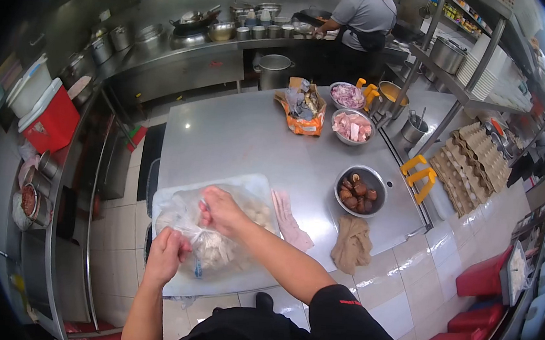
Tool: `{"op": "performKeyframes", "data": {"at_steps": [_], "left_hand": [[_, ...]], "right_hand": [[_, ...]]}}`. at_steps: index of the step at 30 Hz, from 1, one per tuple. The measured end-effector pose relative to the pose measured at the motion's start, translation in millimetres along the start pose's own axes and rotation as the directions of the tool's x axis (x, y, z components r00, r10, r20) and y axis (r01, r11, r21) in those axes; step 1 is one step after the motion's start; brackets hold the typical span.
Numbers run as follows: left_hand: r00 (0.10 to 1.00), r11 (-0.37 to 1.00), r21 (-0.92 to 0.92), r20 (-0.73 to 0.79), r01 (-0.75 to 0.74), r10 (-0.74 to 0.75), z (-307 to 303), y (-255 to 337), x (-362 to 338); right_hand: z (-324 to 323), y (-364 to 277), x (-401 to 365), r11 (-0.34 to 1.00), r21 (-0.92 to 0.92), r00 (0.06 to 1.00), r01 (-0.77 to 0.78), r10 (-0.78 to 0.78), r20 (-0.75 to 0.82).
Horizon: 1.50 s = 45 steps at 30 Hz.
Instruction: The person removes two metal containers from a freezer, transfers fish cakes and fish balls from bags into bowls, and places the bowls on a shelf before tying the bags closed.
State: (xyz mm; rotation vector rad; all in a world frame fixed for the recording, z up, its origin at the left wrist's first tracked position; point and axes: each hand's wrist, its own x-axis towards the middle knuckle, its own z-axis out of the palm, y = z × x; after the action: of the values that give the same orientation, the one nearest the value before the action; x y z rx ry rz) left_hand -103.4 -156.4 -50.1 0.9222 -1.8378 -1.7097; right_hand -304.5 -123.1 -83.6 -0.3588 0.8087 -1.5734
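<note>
A clear plastic bag with pale contents lies on a white cutting board at the near left of the steel table. My left hand is closed on the bag's left side. My right hand grips the gathered plastic higher up, fingers pinched together. What the pale lumps inside are, I cannot make out. More whitish round pieces sit on the board behind my right forearm. Just right of the board lies a pinkish cloth.
A steel bowl of brown round pieces and a brown cloth are at the right. Farther back stand bowls of raw meat and an orange bag. Egg trays are stacked right. A co-worker stands at the back counter.
</note>
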Motion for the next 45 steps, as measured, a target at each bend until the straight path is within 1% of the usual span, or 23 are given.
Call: {"op": "performKeyframes", "data": {"at_steps": [2, 4, 5, 7, 8, 11, 14, 16, 17, 19, 20, 22, 25, 28, 29, 31, 32, 35, 38, 40, 42, 43, 45], "left_hand": [[0.999, 0.999, -0.031, -0.037, 0.032, -0.033, -12, 1, 6], [0.995, 0.999, -0.041, -0.091, 0.033, -0.037, -14, 3, 12], [0.98, 0.97, 0.181, -0.086, -0.164, 0.182, -4, 10, 15], [0.832, 0.66, 0.576, 0.064, -0.482, 0.551, 22, 25, 18], [0.76, 0.477, 0.643, 0.27, -0.6, 0.592, 20, 20, 30], [0.895, 0.739, 0.559, 0.012, -0.376, 0.446, 24, 16, 28], [0.903, 0.715, 0.613, -0.006, -0.336, 0.429, 31, 17, 29], [0.893, 0.697, 0.629, -0.009, -0.345, 0.449, 32, 20, 30], [0.935, 0.749, 0.604, -0.016, -0.273, 0.354, 31, 24, 30], [0.989, 0.828, 0.552, -0.032, -0.104, 0.145, 25, 36, 29], [0.999, 0.902, 0.429, 0.009, -0.045, 0.046, 18, 39, 31], [0.984, 0.982, 0.161, 0.129, 0.101, -0.122, 2, 42, 37], [0.953, 0.968, 0.248, 0.28, 0.043, -0.114, -4, 42, 28], [0.952, 0.932, 0.361, 0.268, 0.046, -0.151, 3, 44, 21], [0.958, 0.925, 0.381, 0.26, 0.011, -0.119, 4, 42, 20], [0.968, 0.904, 0.425, 0.243, -0.054, -0.056, 4, 39, 18], [0.961, 0.846, 0.497, 0.27, -0.194, 0.062, 4, 38, 16], [0.872, 0.607, 0.627, 0.372, -0.489, 0.318, 8, 41, 17], [0.828, 0.468, 0.686, 0.413, -0.557, 0.38, 5, 38, 17], [0.837, 0.412, 0.737, 0.403, -0.536, 0.369, 4, 30, 23], [0.862, 0.433, 0.763, 0.32, -0.481, 0.394, 8, 17, 32], [0.827, 0.463, 0.709, 0.318, -0.532, 0.463, 14, 4, 39], [0.776, 0.536, 0.591, 0.277, -0.603, 0.567, 13, -5, 48]], "right_hand": [[-4, -3, -1, 1.0, -0.025, 1.0, 0.016, -0.016, 0.024], [7, -1, -12, 0.906, -0.356, 0.973, 0.23, -0.203, 0.113], [20, -7, -18, 0.796, -0.501, 0.941, 0.339, -0.281, 0.19], [46, -15, -41, 0.202, -0.642, 0.635, 0.74, -0.524, 0.567], [50, -19, -48, -0.157, -0.568, 0.428, 0.808, -0.507, 0.748], [39, -35, -54, -0.016, -0.643, 0.533, 0.766, -0.542, 0.649], [15, -29, -40, 0.081, -0.743, 0.723, 0.665, -0.32, 0.612], [9, -27, -34, 0.037, -0.798, 0.772, 0.601, -0.284, 0.569], [8, -26, -32, 0.015, -0.823, 0.796, 0.567, -0.266, 0.544], [0, -30, -32, -0.149, -0.759, 0.688, 0.634, -0.34, 0.641], [0, -34, -36, -0.226, -0.717, 0.626, 0.659, -0.364, 0.69], [7, -41, -71, -0.117, -0.757, 0.682, 0.643, -0.363, 0.635], [-7, -30, -95, -0.065, -0.746, 0.712, 0.663, -0.256, 0.654], [-20, -14, -91, -0.129, -0.734, 0.716, 0.667, -0.163, 0.679], [-21, -11, -89, -0.164, -0.732, 0.718, 0.662, -0.144, 0.681], [-17, -13, -81, -0.198, -0.823, 0.827, 0.532, -0.086, 0.555], [-12, -17, -76, -0.215, -0.857, 0.871, 0.468, -0.055, 0.489], [13, -24, -62, -0.002, -0.778, 0.722, 0.629, -0.368, 0.585], [15, -16, -43, 0.151, -0.777, 0.786, 0.611, -0.238, 0.571], [25, -24, -40, 0.144, -0.831, 0.842, 0.537, -0.141, 0.52], [22, -34, -33, 0.141, -0.851, 0.863, 0.506, -0.099, 0.496], [16, -34, -27, 0.16, -0.837, 0.852, 0.523, -0.095, 0.515], [13, -46, -16, 0.344, -0.877, 0.917, 0.335, 0.097, 0.388]]}}
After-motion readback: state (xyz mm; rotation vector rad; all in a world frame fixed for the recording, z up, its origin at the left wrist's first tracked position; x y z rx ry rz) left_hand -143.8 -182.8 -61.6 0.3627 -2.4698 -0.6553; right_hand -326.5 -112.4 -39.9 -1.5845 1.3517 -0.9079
